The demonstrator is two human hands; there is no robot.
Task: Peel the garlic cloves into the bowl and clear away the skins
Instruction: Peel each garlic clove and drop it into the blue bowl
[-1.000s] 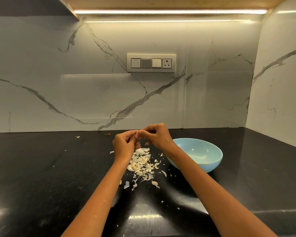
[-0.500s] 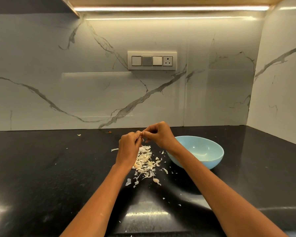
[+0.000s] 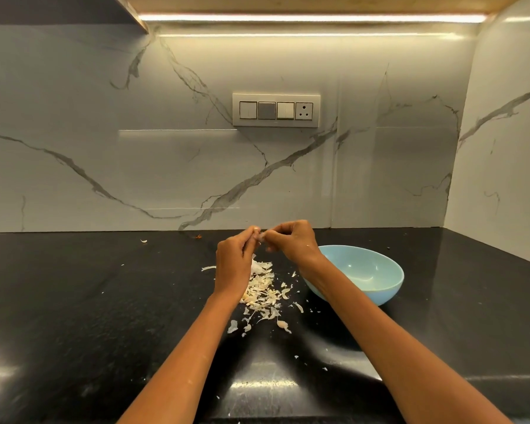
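Garlic clove (image 3: 261, 237), small, pale, papery-skinned

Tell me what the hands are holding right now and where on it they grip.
A garlic clove, pinched between the fingertips of the left hand and right hand, one at each side. Which end each holds is too small to tell.

Both forearms reach forward, converging far-centre. Left hand (image 3: 231, 258) raised, back toward camera, fingers curled, tips pinching. Right hand (image 3: 294, 241) just right of it, fingers curled, pinching; fingertips of both hands meet.
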